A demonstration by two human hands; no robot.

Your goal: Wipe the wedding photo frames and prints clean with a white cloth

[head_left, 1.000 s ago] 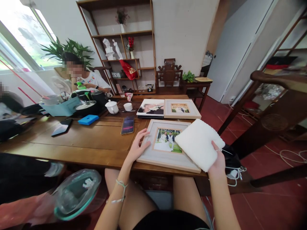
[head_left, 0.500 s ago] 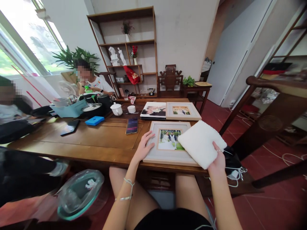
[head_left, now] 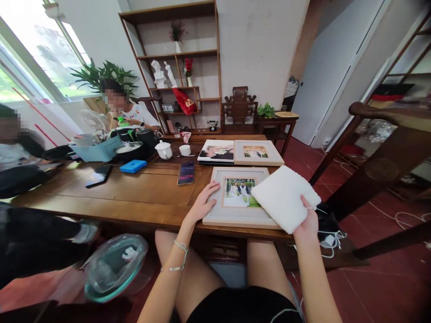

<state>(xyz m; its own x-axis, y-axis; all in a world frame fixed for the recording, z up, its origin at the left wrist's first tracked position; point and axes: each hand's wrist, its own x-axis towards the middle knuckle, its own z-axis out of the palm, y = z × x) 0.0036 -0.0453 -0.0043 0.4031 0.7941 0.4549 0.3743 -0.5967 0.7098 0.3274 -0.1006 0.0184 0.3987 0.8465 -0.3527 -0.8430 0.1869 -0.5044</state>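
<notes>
- Picture frame (head_left: 235, 197): the right-hand portion lies masked by the white cloth (head_left: 286, 197).
- Right hand (head_left: 305, 222): most fingers are concealed behind the cloth.
- Phone (head_left: 186, 173): the screen content is blurred and illegible.
- Black object (head_left: 327, 220): partly hidden beside this hand; possibly a bag, the outline being too dark to settle.
- Wooden chair (head_left: 379, 168): the right edge truncates it.
- Person at far left (head_left: 10, 154): cut by the left edge.

Head view, one, seated height, facing forward and down across table (head_left: 151, 197), lap (head_left: 229, 305) close below, shelf unit (head_left: 198, 53) farther off, right margin seemingly blurred.
</notes>
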